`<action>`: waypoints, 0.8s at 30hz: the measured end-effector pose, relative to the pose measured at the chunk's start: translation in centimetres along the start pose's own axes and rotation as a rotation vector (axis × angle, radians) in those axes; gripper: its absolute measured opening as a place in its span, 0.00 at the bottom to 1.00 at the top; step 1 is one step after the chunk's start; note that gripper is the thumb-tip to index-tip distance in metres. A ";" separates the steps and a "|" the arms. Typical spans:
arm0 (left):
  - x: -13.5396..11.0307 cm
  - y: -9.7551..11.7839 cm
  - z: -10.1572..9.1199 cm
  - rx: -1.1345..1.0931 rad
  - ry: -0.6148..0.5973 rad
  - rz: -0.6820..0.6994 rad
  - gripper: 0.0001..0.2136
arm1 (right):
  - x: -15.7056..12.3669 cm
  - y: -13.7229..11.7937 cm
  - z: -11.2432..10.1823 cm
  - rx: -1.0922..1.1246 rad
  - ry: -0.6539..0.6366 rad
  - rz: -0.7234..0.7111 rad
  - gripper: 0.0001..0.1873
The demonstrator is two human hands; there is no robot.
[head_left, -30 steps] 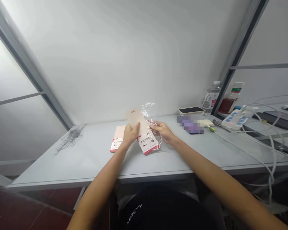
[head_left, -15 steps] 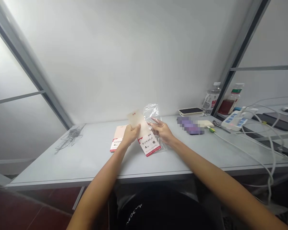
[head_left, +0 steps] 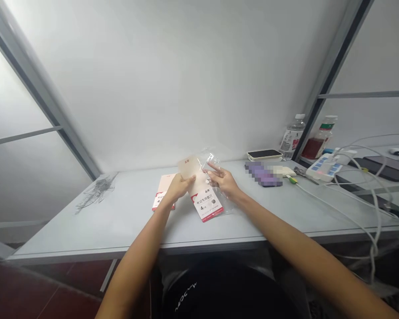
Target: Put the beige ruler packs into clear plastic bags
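Sliding lower toward the desk, the left hand (head_left: 178, 187) now grips a pale pink printed packet (head_left: 199, 190) between thumb and fingers, while the right hand (head_left: 222, 182) has loosened, its fingers spread open. The packet hangs just above the desktop, tilted, with its top edge near the left hand and a white-and-red label at its lower end showing Chinese print and a large number 4. A clear plastic bag (head_left: 213, 166) crinkles behind the packet, right beside the open right hand; whether the fingertips touch it is hard to tell. A second pink-and-white packet (head_left: 161, 198) lies flat on the pale grey desk (head_left: 119, 221), just under the left hand. Farther right on the desk sit a dark phone in a cream case (head_left: 264, 154), a pixelated, blurred purple object (head_left: 262, 173), and a clear water bottle (head_left: 292, 137) beside a bottle of red liquid (head_left: 315, 144). A white power strip (head_left: 322, 167) trails white cables (head_left: 352, 208). Crumpled clear plastic (head_left: 96, 192) lies at the desk's far left. Below the desk edge, a black item with white lettering (head_left: 219, 292) fills the person's lap.
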State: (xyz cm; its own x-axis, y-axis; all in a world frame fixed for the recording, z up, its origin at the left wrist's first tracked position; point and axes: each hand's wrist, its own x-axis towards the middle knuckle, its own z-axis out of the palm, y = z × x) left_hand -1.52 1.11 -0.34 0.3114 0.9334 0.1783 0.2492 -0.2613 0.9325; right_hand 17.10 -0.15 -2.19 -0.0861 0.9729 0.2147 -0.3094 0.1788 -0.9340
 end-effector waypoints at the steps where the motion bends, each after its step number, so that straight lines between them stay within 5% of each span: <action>1: -0.1 0.1 0.1 0.030 0.018 -0.008 0.20 | -0.1 0.0 0.1 -0.021 -0.008 -0.006 0.27; 9: -0.4 0.7 0.9 -0.011 0.116 0.034 0.19 | 0.0 -0.4 0.0 -0.009 -0.042 0.055 0.22; 13: -0.5 0.7 0.7 -0.078 0.008 0.000 0.20 | 0.3 -0.7 -0.3 0.053 0.005 0.102 0.17; 19: -0.7 0.8 0.9 -0.102 -0.071 -0.030 0.20 | 0.0 -0.9 -0.1 0.031 -0.015 0.119 0.23; 24: -0.5 1.0 1.1 -0.043 0.060 -0.064 0.21 | -0.1 -1.1 0.0 0.022 -0.027 0.094 0.23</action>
State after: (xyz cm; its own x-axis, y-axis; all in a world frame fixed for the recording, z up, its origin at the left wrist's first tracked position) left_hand -0.38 0.10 0.13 0.2404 0.9612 0.1355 0.2271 -0.1914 0.9549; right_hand 17.45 -0.42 -1.23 -0.1409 0.9809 0.1340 -0.3190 0.0831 -0.9441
